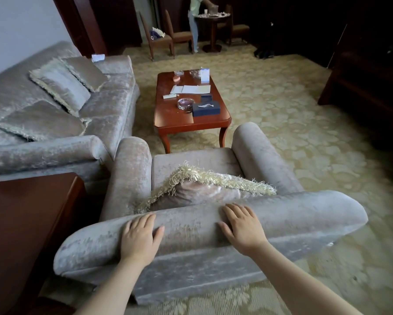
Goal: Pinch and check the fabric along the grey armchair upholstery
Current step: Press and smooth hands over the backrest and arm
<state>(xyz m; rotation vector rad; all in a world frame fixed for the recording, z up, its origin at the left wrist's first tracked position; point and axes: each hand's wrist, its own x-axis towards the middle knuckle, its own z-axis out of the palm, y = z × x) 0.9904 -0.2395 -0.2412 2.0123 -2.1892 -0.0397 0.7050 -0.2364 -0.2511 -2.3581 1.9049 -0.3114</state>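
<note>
At the bottom of the frame, two bare forearms reach forward from behind the grey armchair [293, 214], whose rolled backrest top spans the lower centre. The left hand [139, 239] rests palm-down on the left part of this roll. Its fingers [146, 220] are extended and slightly spread, draped over the crest, and have hold of nothing. The right hand [242, 227] lies flat just right of centre, and its fingers [235, 209] are likewise straight, with no fabric gathered between them and the thumb. Judged from this posture, no pinch has been made yet: the flat palms appear to be feeling the pile, and they sit apart so that a stretch of upholstery lies bracketed between them for inspection. The fabric has a crushed, velvety sheen and will probably lift into a small fold when nipped. Just beyond the fingertips, a fringed cushion [204, 189] leans against the inner face of the backrest, on the seat between the two rolled arms. It does not block access to the top roll. At lower left, a dark cabinet [20, 212] stands beside the armchair. At mid-frame, a wooden surface [175, 123] carries a tissue box [205, 109], a glass ashtray [186, 103] and some papers. A matching sofa [109, 105] with loose cushions fills the upper left. At the top of the frame, another person [194, 19] stands at a small round table with chairs.
</note>
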